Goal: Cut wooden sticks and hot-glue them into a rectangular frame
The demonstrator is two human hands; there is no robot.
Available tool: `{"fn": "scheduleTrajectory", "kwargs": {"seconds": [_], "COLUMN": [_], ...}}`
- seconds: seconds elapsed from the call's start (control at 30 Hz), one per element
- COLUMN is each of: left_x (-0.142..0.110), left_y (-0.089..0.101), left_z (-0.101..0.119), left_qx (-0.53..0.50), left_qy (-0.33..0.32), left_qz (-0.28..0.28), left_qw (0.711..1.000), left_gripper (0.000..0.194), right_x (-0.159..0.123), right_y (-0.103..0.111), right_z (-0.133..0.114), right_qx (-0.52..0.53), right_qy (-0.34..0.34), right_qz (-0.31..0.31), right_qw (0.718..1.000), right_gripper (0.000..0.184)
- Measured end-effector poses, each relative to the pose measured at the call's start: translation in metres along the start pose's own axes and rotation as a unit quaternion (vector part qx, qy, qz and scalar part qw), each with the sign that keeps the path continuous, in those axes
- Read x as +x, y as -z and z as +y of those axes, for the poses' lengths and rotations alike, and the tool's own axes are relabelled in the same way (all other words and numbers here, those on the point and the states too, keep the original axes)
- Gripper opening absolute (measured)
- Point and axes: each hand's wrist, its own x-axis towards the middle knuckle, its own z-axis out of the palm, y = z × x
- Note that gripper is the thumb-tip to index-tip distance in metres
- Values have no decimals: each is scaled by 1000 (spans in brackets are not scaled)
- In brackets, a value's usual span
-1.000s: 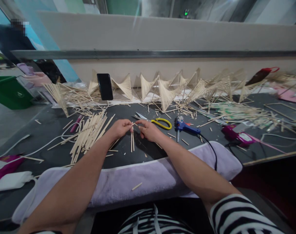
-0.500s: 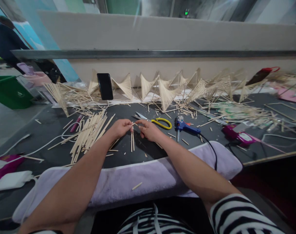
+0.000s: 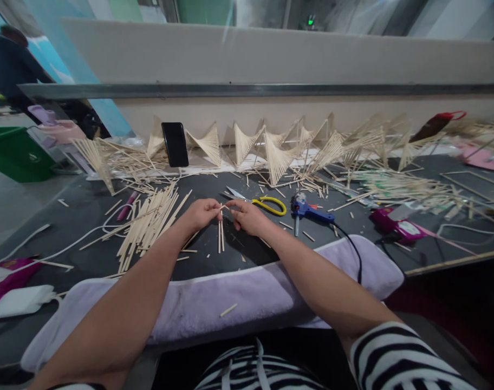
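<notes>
My left hand (image 3: 205, 213) is closed, its thumb and finger pinching thin wooden sticks (image 3: 221, 236) near their upper end. Those sticks point down toward me over the dark table. From the other side my right hand (image 3: 246, 215) meets them, thumb and forefinger at the same joined tip, where a short slanting piece shows. Just behind the right hand lie yellow-handled scissors (image 3: 271, 205), blades spread. A blue glue gun (image 3: 312, 210) rests farther right. Beside my left forearm is a pile of loose wooden sticks (image 3: 149, 222).
Twisted stick models (image 3: 277, 157) line the back, with a black phone (image 3: 175, 144) leaning among them. A lilac cushion (image 3: 231, 295) lies along the front edge under my forearms. White cables (image 3: 88, 241) cross the left; a purple device (image 3: 399, 225) sits right. A person (image 3: 11, 65) is at far left.
My hands and the sticks between them have stayed practically still. The person at far left has shifted slightly.
</notes>
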Motion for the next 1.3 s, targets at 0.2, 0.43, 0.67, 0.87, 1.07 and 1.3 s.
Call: {"fn": "scheduleTrajectory", "kwargs": {"seconds": [0.2,0.43,0.67,0.87,1.07,1.3], "left_x": [0,0,-1,-2,-2,-2], "left_y": [0,1,0,1,1,1], "left_z": [3,3,7,7,8,10], "left_qx": [-6,2,-4,1,-2,-4], "left_qy": [1,1,3,7,8,11], "left_qz": [2,0,2,-5,-4,1], "left_qw": [1000,1000,1000,1000,1000,1000], "left_gripper": [23,22,22,22,23,23], "right_x": [2,3,4,5,4,3], "right_y": [0,0,0,0,0,0], "right_z": [5,7,10,11,10,7], "right_qx": [-7,-8,-11,-3,-11,-5], "right_qy": [10,7,16,18,14,12], "right_qz": [5,2,2,0,4,2], "right_qw": [1000,1000,1000,1000,1000,1000], "right_gripper": [31,32,33,33,31,31]}}
